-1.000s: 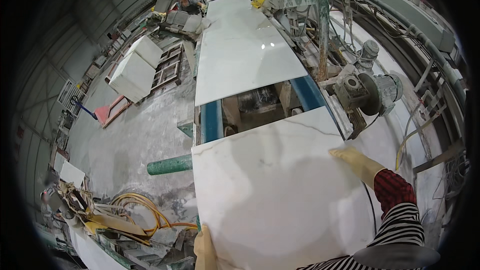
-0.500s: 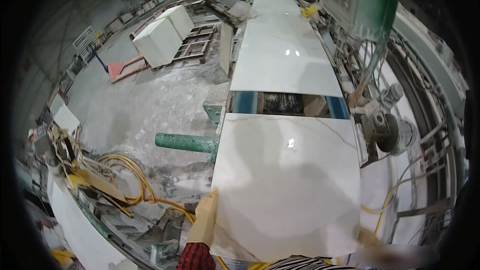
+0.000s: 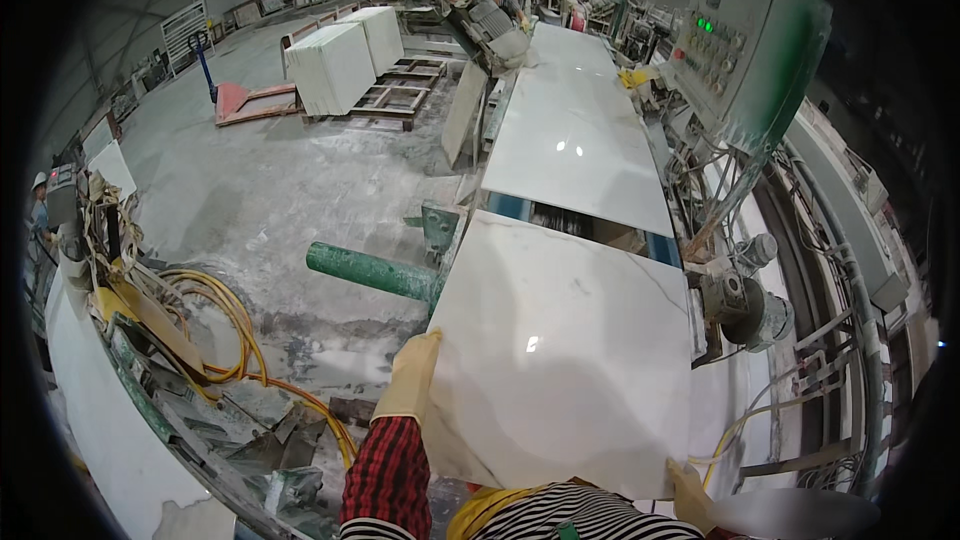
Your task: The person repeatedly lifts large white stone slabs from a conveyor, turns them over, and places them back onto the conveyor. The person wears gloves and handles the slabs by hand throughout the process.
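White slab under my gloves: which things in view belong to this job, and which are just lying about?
Likely in the job:
- near white slab, left hand at its left edge, right hand at its near right corner
- blue strips below it

Apparently just lying about:
- coiled yellow hose
- red pallet jack
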Available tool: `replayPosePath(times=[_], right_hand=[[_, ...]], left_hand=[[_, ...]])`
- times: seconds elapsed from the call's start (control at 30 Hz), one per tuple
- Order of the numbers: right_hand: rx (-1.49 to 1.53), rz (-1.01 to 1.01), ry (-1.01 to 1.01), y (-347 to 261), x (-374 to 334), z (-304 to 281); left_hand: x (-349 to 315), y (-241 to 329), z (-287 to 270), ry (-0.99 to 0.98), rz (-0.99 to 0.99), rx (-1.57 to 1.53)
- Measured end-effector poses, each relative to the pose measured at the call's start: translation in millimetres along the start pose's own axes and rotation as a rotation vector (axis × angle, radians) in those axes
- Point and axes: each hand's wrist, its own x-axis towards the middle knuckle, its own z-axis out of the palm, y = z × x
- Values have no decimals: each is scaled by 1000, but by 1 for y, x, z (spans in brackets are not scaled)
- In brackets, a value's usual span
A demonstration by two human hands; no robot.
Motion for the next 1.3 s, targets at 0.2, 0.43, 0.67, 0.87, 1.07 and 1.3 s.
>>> replayPosePath(times=[0.2,0.43,0.67,0.87,1.07,1.3], right_hand=[[-70,-14,88,-22,5,6],[-196,6,68,-47,45,22],[-175,67,123,-40,86,24],[-116,47,116,-20,104,1],[-165,50,127,-64,95,25],[-228,112,170,-41,115,10]], left_hand=[[-3,34,-16,-93,-172,-139],[34,33,-18,51,48,75],[65,37,-16,25,-71,75],[52,75,-23,-2,-103,6],[87,39,-7,-13,-172,-46],[60,93,-32,-92,-246,-117]])
